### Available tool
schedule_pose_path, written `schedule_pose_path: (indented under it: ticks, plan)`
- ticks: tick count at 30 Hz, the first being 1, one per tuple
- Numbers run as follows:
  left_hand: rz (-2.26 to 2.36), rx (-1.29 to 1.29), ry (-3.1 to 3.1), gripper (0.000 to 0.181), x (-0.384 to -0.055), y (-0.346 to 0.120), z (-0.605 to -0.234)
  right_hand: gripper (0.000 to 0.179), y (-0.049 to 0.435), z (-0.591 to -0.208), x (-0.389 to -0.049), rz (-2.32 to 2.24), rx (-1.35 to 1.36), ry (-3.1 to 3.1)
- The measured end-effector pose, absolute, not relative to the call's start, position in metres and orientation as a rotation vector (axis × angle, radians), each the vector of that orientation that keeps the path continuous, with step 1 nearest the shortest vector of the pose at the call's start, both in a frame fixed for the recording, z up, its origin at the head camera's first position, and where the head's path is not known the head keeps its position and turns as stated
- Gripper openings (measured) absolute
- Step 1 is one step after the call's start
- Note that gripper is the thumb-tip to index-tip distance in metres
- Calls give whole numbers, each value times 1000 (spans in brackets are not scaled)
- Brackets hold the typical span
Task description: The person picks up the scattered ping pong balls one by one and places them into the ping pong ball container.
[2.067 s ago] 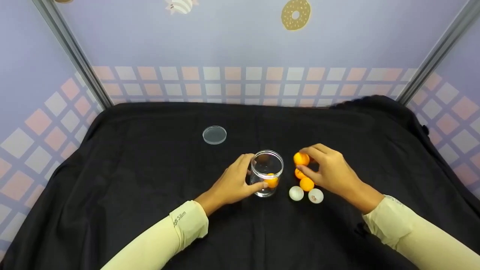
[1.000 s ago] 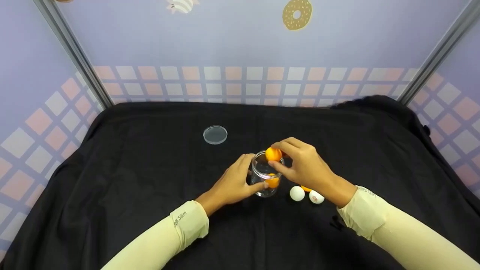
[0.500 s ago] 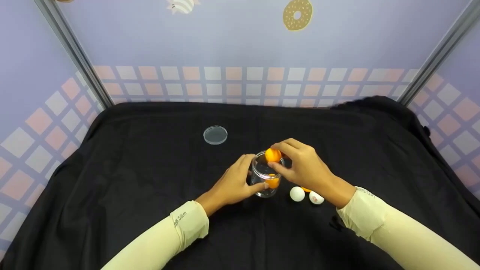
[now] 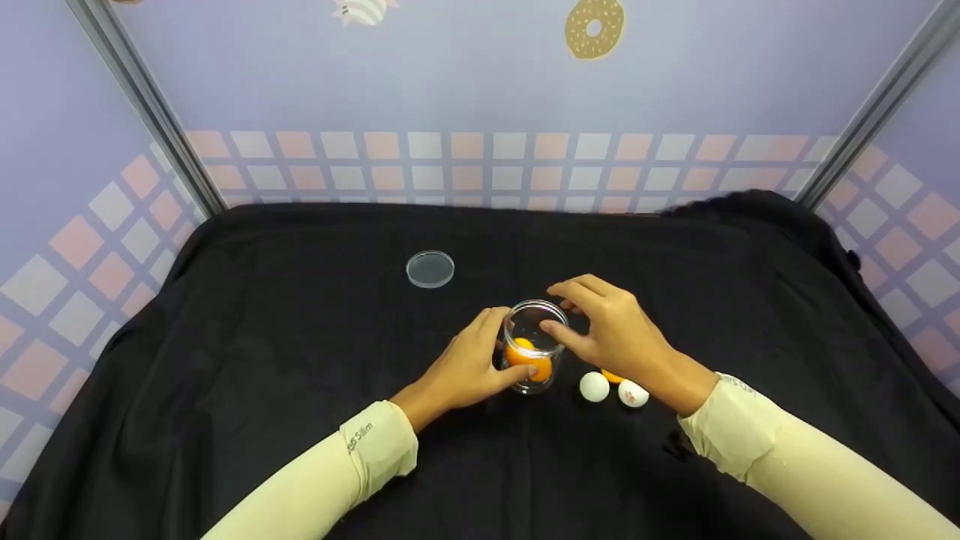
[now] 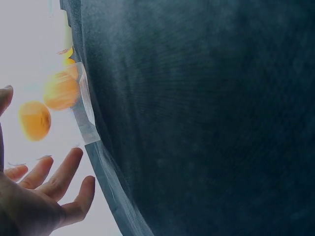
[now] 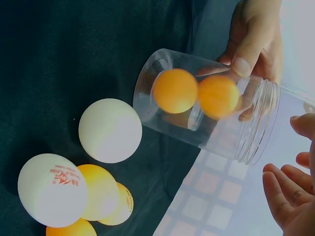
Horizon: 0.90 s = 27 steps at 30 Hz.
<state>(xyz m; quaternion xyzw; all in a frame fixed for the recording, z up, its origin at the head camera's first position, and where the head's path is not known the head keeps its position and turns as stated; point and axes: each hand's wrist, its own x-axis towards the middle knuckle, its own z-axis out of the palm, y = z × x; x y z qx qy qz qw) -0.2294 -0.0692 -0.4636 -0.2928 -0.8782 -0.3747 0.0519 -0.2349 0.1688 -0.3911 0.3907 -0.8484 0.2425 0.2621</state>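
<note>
A clear screw-neck jar [image 4: 553,330] stands upright on the cloth, gripped around its left side by my left hand [image 4: 471,364], thumb in front. Two orange ping-pong balls are inside; the right wrist view shows the lower ball [image 6: 174,91] and a blurred upper ball [image 6: 219,96]. My right hand [image 4: 611,326] hovers at the right of the jar's mouth, fingers apart and holding nothing. Beside the jar lie a plain white ball [image 6: 110,130], a white ball with red print [image 6: 51,189], and orange balls [image 6: 101,191], mostly hidden by my right hand in the head view.
A round clear lid [image 4: 430,269] lies behind the jar to the left. Black cloth [image 4: 300,322] with soft folds covers the table. Patterned panels [image 4: 480,90] enclose the back and sides.
My right hand carried an orange ball from the group on the right to the jar's mouth and let it go. That ball is now in the jar; the left hand has stayed put.
</note>
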Motion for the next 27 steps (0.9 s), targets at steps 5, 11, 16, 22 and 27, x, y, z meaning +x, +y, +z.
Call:
schedule_pose_path:
  ticks: [5, 11, 16, 22, 27]
  plan:
    - [-1147, -893, -2658, 74, -229, -69, -463, 36, 180, -393, -235, 571, 1007, -2298]
    - [-1118, -881, -2663, 73, -228, -69, -463, 40, 208, -406, -236, 490, 939, -2350]
    - [-1103, -870, -2674, 74, -227, -68, -464, 45, 241, -423, -237, 458, 911, -2418]
    - [-1104, -864, -2681, 74, -227, -69, -463, 49, 276, -436, -238, 423, 874, -2499]
    - [-1099, -856, -2687, 76, -228, -68, -463, 49, 294, -448, -235, 362, 891, -2571]
